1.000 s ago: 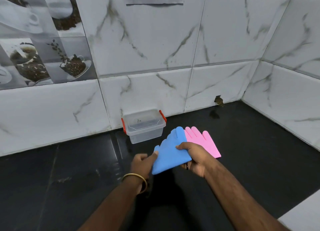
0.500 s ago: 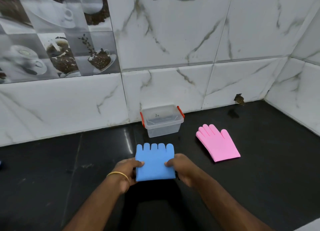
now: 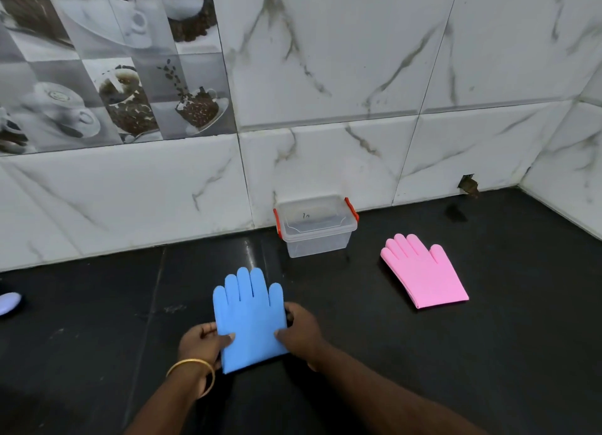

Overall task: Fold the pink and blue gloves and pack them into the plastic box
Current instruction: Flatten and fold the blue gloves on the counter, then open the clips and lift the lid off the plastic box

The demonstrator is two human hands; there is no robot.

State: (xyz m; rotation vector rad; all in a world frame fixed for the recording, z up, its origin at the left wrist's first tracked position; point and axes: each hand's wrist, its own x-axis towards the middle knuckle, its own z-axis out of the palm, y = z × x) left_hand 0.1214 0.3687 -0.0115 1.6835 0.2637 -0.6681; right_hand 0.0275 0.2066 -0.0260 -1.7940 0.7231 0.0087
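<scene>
Counter black, bare stretches left and right of the blue glove. Plastic box beyond blue glove at wall, lid on, contents unclear. Pink glove flat, right of box. Left hand and right hand pinch blue glove's cuff sides; fingers partly hidden underneath. Pale object cut off at left edge.

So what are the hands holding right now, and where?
Both hands hold the blue glove near its cuff: left hand on its left edge, right hand on its right edge.
</scene>
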